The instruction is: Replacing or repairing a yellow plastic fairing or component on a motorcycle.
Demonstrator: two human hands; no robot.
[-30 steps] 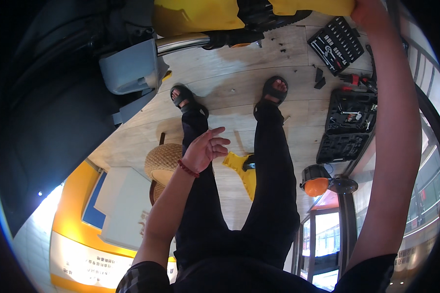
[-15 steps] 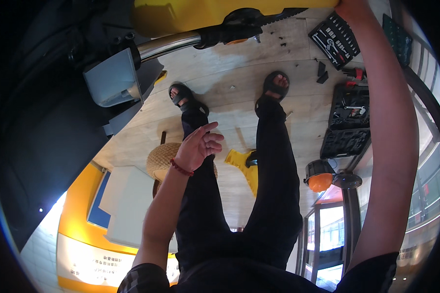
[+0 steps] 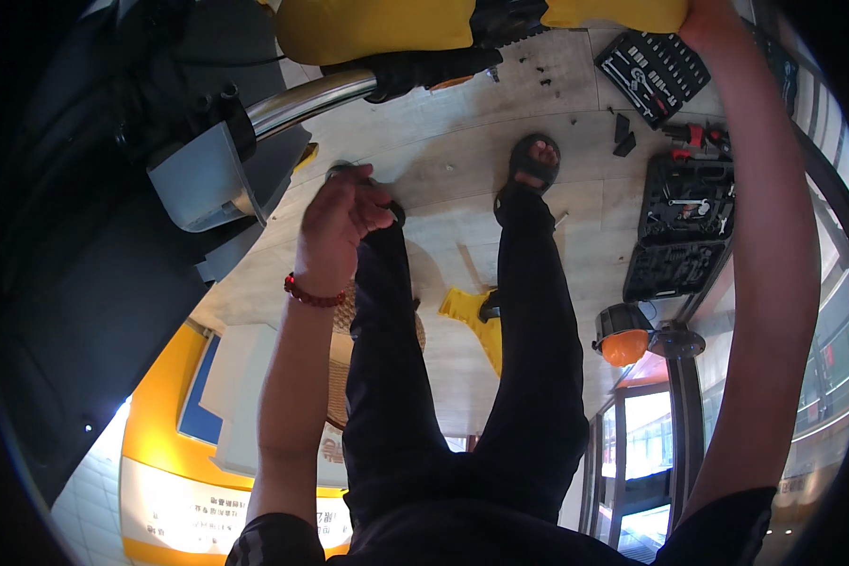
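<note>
My left hand (image 3: 341, 224) hangs in the air above my left foot, its fingers loosely bent and apart, with nothing visible in them. At the top right, my right hand (image 3: 709, 26) is at the end of a long yellow panel (image 3: 377, 30) and seems to grip it. Its fingers are mostly hidden by the panel and the picture's edge. A black part crosses the panel's middle. Just below runs a shiny metal tube (image 3: 313, 102) with a black sleeve (image 3: 424, 74). A grey translucent box-like piece (image 3: 198, 179) sits to the left of the tube.
An open socket set (image 3: 653, 80) and an open black tool case (image 3: 681, 226) lie on the floor at right. Small screws (image 3: 542, 80) and black flat pieces (image 3: 623, 137) are scattered nearby. Behind my legs are a yellow part (image 3: 476, 325), a woven stool (image 3: 341, 321) and an orange helmet (image 3: 624, 347).
My left hand has moved up and to the left, its fingers more bent. The yellow panel has shifted slightly and shows more of its black middle part. My right hand stays at its end.
</note>
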